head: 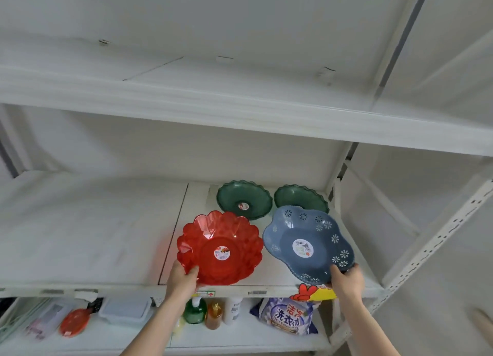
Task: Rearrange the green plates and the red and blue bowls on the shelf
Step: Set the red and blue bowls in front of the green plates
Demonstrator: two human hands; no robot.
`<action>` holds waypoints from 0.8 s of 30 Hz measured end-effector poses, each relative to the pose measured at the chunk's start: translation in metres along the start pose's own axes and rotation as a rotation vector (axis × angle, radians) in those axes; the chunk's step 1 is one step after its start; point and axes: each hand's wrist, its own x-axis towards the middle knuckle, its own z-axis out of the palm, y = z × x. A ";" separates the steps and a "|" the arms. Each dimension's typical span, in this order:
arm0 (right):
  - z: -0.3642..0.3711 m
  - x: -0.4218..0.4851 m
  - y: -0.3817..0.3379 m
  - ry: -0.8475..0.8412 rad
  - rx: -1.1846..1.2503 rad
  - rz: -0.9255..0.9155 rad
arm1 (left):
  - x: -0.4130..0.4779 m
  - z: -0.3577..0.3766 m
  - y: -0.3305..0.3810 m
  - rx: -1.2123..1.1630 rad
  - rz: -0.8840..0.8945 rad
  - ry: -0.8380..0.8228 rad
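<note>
A translucent red scalloped bowl (220, 247) sits tilted at the front of the middle shelf (80, 235). My left hand (182, 277) grips its near left rim. Beside it on the right is a blue flower-patterned bowl (306, 245), and my right hand (346, 281) holds its near right rim. Two dark green wavy-edged plates stand behind them, one (244, 199) behind the red bowl, the other (301, 197) partly hidden by the blue bowl.
The shelf above (186, 99) overhangs closely. White uprights (437, 238) frame the right side. On the lower shelf are a detergent bag (289, 317), bottles (213, 314), a lidded box (124, 311) and a red lid (74, 325).
</note>
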 end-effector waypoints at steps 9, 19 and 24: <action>-0.037 0.068 0.033 0.004 0.054 0.050 | 0.000 0.091 -0.012 0.021 -0.078 0.020; 0.012 0.154 0.125 -0.066 0.007 0.107 | 0.035 0.129 -0.049 0.034 -0.114 0.037; 0.012 0.137 0.110 -0.091 0.002 0.111 | 0.037 0.132 -0.052 0.002 -0.119 0.034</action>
